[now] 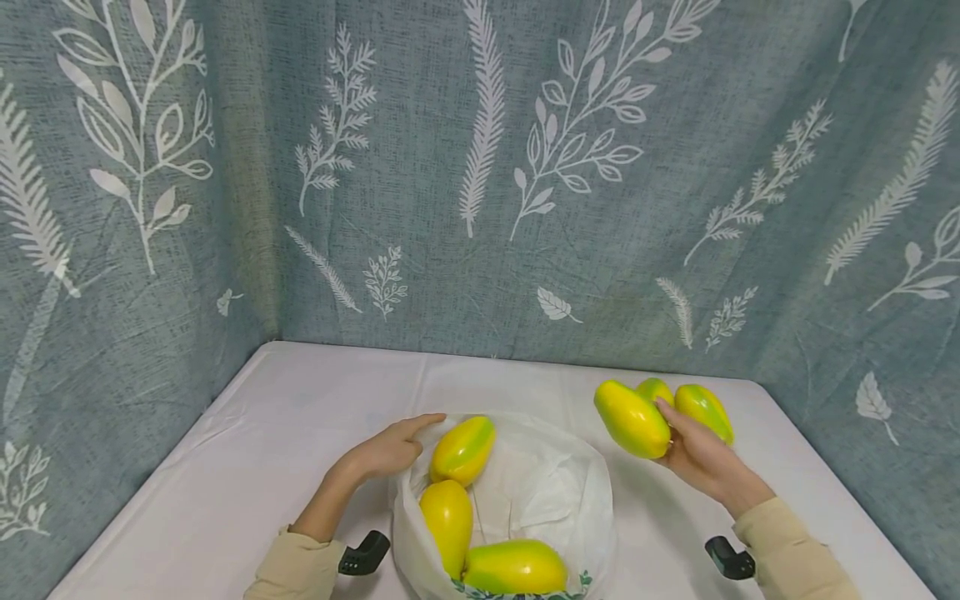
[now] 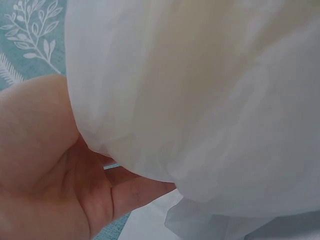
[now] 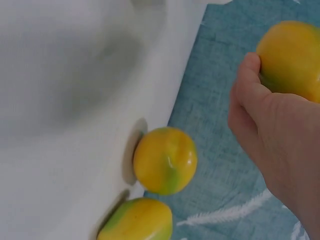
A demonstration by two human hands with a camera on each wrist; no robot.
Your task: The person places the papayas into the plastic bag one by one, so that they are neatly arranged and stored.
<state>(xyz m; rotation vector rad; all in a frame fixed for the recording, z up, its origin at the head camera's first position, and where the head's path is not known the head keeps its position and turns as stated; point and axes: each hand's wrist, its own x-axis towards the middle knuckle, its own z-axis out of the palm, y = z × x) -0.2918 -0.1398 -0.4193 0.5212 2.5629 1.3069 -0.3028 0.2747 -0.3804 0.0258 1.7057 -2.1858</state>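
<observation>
A white plastic bag [image 1: 566, 492] stands with its mouth wide, holding three yellow-green papayas: an upper papaya [image 1: 462, 450], a middle papaya [image 1: 447, 525] and a lower papaya [image 1: 517, 567]. At the bag's left rim, my left hand [image 1: 386, 450] holds the plastic with the index finger stretched along the edge. The bag hides some of its fingertips in the left wrist view. My right hand [image 1: 701, 454] grips another papaya [image 1: 632, 419], raised above the table to the right of the bag. Fingers wrap its side in the right wrist view.
Two more papayas lie at the table's back right, a near one [image 3: 165, 160] and another one [image 3: 137, 220]. The white-covered table [image 1: 330, 392] meets a blue-green leaf-print curtain [image 1: 427, 167] at the back and sides.
</observation>
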